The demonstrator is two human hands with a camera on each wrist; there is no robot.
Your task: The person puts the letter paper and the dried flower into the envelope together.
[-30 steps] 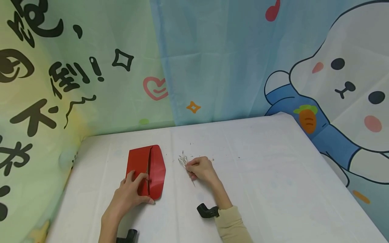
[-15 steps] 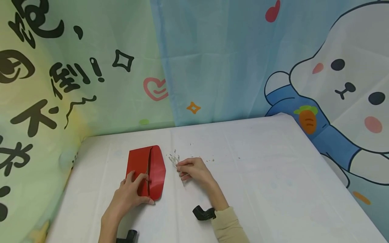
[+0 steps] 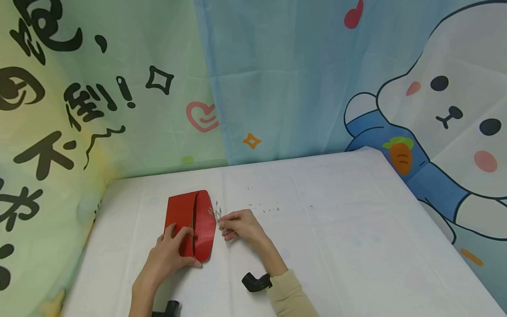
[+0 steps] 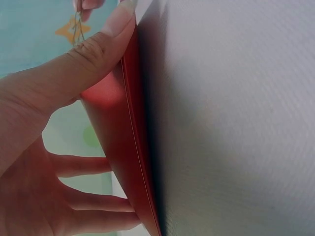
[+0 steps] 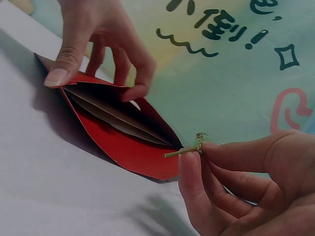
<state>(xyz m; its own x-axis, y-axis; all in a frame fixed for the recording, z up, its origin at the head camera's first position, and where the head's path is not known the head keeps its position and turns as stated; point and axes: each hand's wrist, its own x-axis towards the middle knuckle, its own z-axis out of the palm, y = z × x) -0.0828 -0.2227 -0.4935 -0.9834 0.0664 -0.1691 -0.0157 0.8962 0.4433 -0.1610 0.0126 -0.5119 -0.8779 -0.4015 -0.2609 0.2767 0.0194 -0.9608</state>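
A red paper envelope (image 3: 180, 209) lies on the white-covered table, its flap folded out to the right. My left hand (image 3: 167, 252) grips it, thumb at the near edge and a fingertip hooked at the mouth. In the right wrist view the mouth gapes, and pale paper layers (image 5: 113, 118) show inside. Between thumb and fingertips my right hand (image 3: 243, 226) pinches a thin sprig of tiny dried flowers (image 3: 217, 211). Its flowered end overlaps the flap's right edge in the head view; the cut stem (image 5: 172, 153) pokes out toward the envelope in the right wrist view.
Dark crumbs (image 3: 271, 209) are scattered on the white tablecloth (image 3: 356, 246) beyond the right hand. Black wrist-camera mounts (image 3: 255, 281) sit at both wrists. A printed curtain (image 3: 273, 79) hangs along the back and left side of the table.
My right hand has moved left with the sprig, from the middle of the table up to the envelope's flap. The left hand and the envelope have stayed in place.
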